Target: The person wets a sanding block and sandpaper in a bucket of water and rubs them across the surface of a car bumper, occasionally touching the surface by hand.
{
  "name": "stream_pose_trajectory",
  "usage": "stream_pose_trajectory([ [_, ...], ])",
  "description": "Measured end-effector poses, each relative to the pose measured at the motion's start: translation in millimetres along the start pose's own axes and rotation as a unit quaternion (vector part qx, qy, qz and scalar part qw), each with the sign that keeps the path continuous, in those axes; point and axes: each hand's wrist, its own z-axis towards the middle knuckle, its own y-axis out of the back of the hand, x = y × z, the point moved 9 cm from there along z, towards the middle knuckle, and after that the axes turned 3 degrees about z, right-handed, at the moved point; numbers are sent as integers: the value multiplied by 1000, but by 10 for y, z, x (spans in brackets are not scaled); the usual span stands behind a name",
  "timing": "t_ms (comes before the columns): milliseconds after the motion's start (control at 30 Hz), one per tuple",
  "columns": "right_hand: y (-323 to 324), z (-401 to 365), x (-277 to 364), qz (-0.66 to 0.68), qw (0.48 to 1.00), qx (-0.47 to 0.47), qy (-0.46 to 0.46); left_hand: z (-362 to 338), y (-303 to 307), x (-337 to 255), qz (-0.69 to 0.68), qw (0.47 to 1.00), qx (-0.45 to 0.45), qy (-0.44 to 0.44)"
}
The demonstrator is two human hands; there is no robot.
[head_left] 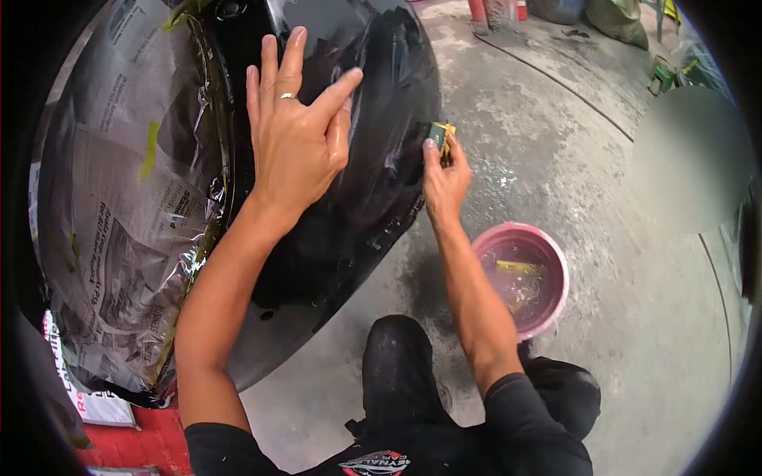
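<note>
A wet, glossy black vehicle panel [317, 222] curves down in front of me. My left hand [294, 139] lies over its upper part, palm down with the fingers spread, a ring on one finger. At the panel's right edge my right hand [447, 178] pinches a small sanding pad [439, 135], dark green on its face and yellow along one side. The pad is right at the edge, between thumb and fingers. Newspaper masking [119, 214] under clear plastic covers the part left of the panel, with a strip of yellow-green tape [149, 151] on it.
A pink bucket [562, 274] of cloudy water stands on the concrete floor [571, 151] near my right forearm; a yellow piece [520, 268] lies in it. A sack [619, 22] and containers are at the top right. Red material [143, 444] lies at lower left.
</note>
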Motion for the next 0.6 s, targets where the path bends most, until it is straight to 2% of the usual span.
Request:
stream_pose_trajectory([
  [67, 10, -162, 37, 40, 998, 1, -56, -20, 28, 9, -2, 1000, -13, -6],
  [133, 4, -645, 236, -19, 998, 53, -8, 8, 50, -19, 0, 1000, -2, -1],
  [167, 7, -1050, 258, -51, 996, 22, 69, 15, 45, -39, 0, 1000, 0, -14],
  [200, -35, -1501, 252, 20, 998, -12, 63, 40, 43, -56, -11, 1000, 10, -19],
  [233, -50, -1829, 302, 20, 999, 3, 46, 35, 39, -87, -6, 1000, 26, -11],
  [267, -72, -1603, 257, 29, 999, -11, 42, 45, 44, -105, 0, 999, 38, -7],
  [333, -7, -979, 279, 10, 993, -68, 95, -11, 41, -113, 20, 998, 60, -7],
  [400, -66, -78, 95, 22, 997, -72, 21, -44, 36, -78, 13, 998, 65, 11],
  [467, -244, 737, -326, 60, 988, 31, -138, -73, 57, -116, 11, 998, 61, -4],
  [500, -244, 627, -339, 62, 987, 29, -143, -109, 68, -77, 12, 996, 79, 30],
  [567, -126, 339, -139, 18, 999, -11, -46, -108, 60, -66, -5, 996, 82, 42],
  [600, -63, -134, 5, 2, 999, -34, -12, -120, 64, -84, -1, 996, 88, 28],
])
